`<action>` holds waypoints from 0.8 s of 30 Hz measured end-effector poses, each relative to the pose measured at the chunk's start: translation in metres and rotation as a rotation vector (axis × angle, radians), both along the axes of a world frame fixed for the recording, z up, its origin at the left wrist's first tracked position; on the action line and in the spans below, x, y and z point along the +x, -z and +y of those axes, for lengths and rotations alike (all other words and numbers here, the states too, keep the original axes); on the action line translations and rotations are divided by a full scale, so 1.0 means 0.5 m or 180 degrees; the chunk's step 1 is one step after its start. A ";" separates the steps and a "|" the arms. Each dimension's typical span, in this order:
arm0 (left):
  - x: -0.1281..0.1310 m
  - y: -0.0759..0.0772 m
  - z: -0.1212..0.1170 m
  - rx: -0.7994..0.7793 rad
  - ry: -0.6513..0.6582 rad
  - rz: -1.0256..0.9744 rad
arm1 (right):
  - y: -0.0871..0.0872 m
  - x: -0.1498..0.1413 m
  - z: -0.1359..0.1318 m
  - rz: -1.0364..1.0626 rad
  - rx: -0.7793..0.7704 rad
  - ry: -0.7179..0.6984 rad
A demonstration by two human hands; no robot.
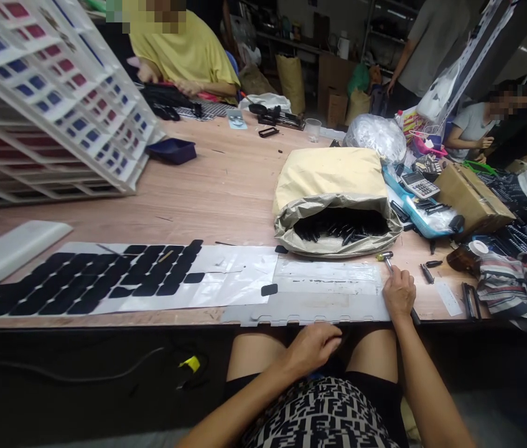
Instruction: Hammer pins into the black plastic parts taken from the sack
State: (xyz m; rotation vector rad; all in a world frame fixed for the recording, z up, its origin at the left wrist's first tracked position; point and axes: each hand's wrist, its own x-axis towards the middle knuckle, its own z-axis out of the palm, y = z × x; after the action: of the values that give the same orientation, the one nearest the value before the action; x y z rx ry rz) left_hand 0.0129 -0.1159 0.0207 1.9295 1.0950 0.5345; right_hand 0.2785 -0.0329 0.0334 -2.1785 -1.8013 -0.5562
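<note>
Nudged, the creased, matte woven sack (331,174) could spill its slim black pieces (348,234), since its mouth gapes tableward. The right hand (400,292) curls closed around a hammer-like tool (386,256) at the smooth grey sheet's (328,295) right end; the left hand (317,344) hangs half-curled by the table edge, contents hidden.

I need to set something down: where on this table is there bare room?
The widest nearly bare patch of table lies between the blue tray and the sack, beyond the white sheet. It's crowded right of the sack: calculator, cardboard box and striped cloth.
</note>
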 end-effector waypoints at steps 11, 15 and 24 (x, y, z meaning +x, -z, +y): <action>-0.028 -0.108 0.460 0.0210 -0.2037 0.1871 | 0.002 -0.004 -0.004 0.0072 -0.0061 0.0028; -0.020 -0.085 0.469 0.0159 -0.1876 0.2163 | 0.004 -0.006 -0.005 0.0053 -0.0041 0.0037; -0.020 -0.104 0.439 0.0283 -0.1997 0.1960 | 0.003 -0.007 -0.004 0.0062 -0.0051 0.0063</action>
State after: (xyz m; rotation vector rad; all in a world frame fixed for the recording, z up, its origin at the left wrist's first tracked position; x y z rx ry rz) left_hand 0.0030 0.1035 0.0725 1.8507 2.1348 0.3126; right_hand 0.2751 -0.0347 0.0319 -2.2066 -1.7822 -0.5248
